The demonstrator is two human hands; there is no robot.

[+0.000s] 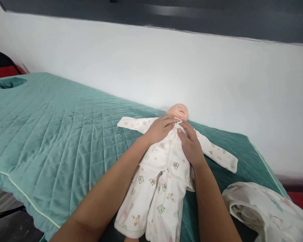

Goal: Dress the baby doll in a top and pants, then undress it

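A baby doll [179,110] lies on its back, head away from me, dressed in a white printed top [164,151] and matching trousers [164,198]. Its sleeves stretch out to both sides. At the top's collar, my left hand [163,127] rests over the chest with fingers bent onto the fabric edge. My right hand [191,143] is opposite, thumb and fingers closed at the front opening just under the doll's chin. Both hands pinch the collar's front edges close together. A button shows lower down the front; the fingertips partly hide the collar.
The doll lies on a green quilted cover [65,134] spread over a bed with a face hole [11,82] at the far left. A bundled white printed cloth [272,211] lies at the lower right. A white wall [141,64] stands directly behind the bed.
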